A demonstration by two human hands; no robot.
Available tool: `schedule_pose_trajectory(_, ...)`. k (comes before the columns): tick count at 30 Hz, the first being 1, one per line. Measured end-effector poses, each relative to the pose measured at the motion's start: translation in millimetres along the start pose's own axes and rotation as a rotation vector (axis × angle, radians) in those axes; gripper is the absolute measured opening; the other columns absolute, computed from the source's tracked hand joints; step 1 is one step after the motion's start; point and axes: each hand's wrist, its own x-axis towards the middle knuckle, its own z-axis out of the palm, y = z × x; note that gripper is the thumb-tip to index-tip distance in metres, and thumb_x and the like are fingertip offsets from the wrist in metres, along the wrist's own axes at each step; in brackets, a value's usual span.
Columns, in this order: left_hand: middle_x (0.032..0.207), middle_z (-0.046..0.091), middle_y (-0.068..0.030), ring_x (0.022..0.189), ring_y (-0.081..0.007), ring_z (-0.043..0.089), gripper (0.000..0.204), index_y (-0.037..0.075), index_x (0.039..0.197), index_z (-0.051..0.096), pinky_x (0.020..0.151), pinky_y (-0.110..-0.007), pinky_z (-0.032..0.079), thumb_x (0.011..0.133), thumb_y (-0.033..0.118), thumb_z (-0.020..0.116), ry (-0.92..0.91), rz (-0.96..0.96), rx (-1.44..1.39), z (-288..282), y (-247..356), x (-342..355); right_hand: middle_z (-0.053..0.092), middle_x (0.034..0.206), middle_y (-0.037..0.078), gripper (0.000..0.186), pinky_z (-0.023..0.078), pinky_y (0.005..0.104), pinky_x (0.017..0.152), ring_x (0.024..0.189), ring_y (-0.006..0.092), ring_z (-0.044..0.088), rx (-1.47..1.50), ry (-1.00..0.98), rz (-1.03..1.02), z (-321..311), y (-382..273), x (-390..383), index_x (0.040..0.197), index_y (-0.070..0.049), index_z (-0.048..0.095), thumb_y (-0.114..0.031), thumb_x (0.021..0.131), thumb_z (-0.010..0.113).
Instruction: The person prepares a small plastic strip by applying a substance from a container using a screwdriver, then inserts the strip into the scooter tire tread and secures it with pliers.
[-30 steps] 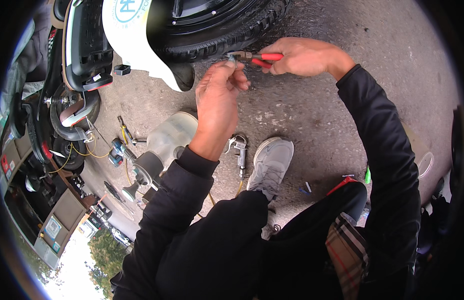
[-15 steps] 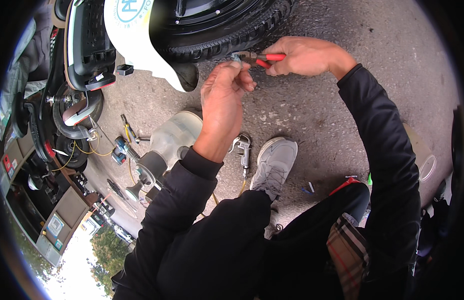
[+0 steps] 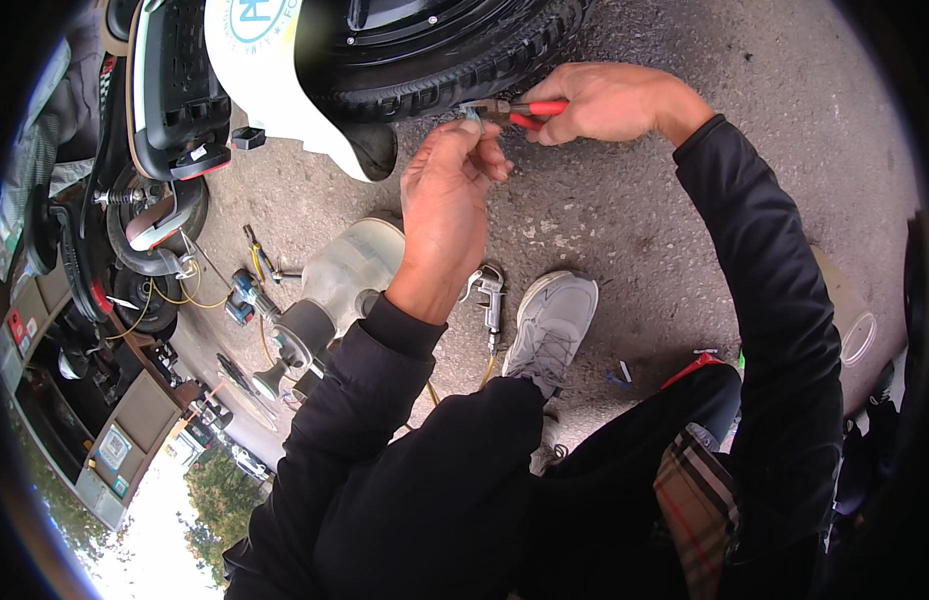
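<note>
My right hand (image 3: 616, 102) is wrapped round the red handles of a pair of pliers (image 3: 544, 108). The jaws point left, close beside the tread of a black tyre (image 3: 424, 98). Just below the tyre, my left hand (image 3: 444, 195) pinches a small pale bluish piece (image 3: 472, 114) between thumb and finger. That piece meets the plier jaws; whether they grip it I cannot tell. The tyre belongs to a wheel with a black rim, next to a white mudguard (image 3: 274, 85).
On the ground to the left lie a cordless power tool (image 3: 246, 292), yellow-handled pliers (image 3: 256, 252) and a translucent plastic container (image 3: 359, 255). A metal air gun (image 3: 491, 295) with a yellow hose lies beside my grey shoe (image 3: 556, 325). Another scooter's wheel (image 3: 144, 300) stands farther left.
My right hand and the pliers have shifted slightly upward. My left hand keeps its pinch in nearly the same place by the tyre.
</note>
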Motion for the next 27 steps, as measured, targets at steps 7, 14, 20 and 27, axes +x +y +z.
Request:
schedule_pose_trajectory(7, 0.082, 0.064, -0.0058, 0.077, -0.0168, 0.059, 0.018, -0.002, 0.101, 0.069, 0.078, -0.031, 0.05, 0.1, 0.015, 0.063, 0.005, 0.006, -0.042, -2.0, -0.1, -0.1, 0.072, 0.087, 0.009, 0.04, 0.049, 0.0374, 0.077, 0.081, 0.0221, 0.064, 0.028, 0.065, -0.01, 7.9, 0.2, 2.0, 0.115, -0.005, 0.076, -0.038, 0.093, 0.073)
schedule_pose_trajectory(14, 0.083, 0.061, -0.0031, 0.079, -0.0147, 0.058, 0.02, 0.0, 0.104, 0.067, 0.088, -0.035, 0.051, 0.101, 0.019, 0.061, -0.011, 0.005, 0.023, -3.3, 1.3, -1.0, 0.064, 0.074, 0.007, 0.046, 0.048, 0.0394, 0.071, 0.073, 0.022, 0.061, 0.093, 0.136, 0.009, 19.4, -2.6, 5.3, 0.099, -0.003, 0.077, -0.048, 0.091, 0.073)
schedule_pose_trajectory(20, 0.082, 0.064, -0.0056, 0.076, -0.0162, 0.06, 0.018, -0.002, 0.1, 0.069, 0.076, -0.031, 0.049, 0.1, 0.015, 0.062, 0.012, 0.012, -0.037, -2.2, 0.3, 0.2, 0.062, 0.07, 0.007, 0.046, 0.049, 0.0391, 0.067, 0.067, 0.0205, 0.059, 0.123, 0.147, 0.027, 23.9, -0.3, 6.2, 0.087, -0.002, 0.072, -0.047, 0.094, 0.072)
schedule_pose_trajectory(27, 0.084, 0.061, -0.003, 0.079, -0.0145, 0.057, 0.019, 0.001, 0.101, 0.066, 0.088, -0.035, 0.051, 0.101, 0.019, 0.061, -0.012, 0.02, 0.028, -3.3, 2.4, -0.2, 0.07, 0.082, 0.01, 0.053, 0.049, 0.0391, 0.071, 0.078, 0.023, 0.066, 0.193, 0.145, -0.049, 32.7, 9.0, 6.4, 0.09, 0.0, 0.074, -0.052, 0.096, 0.066)
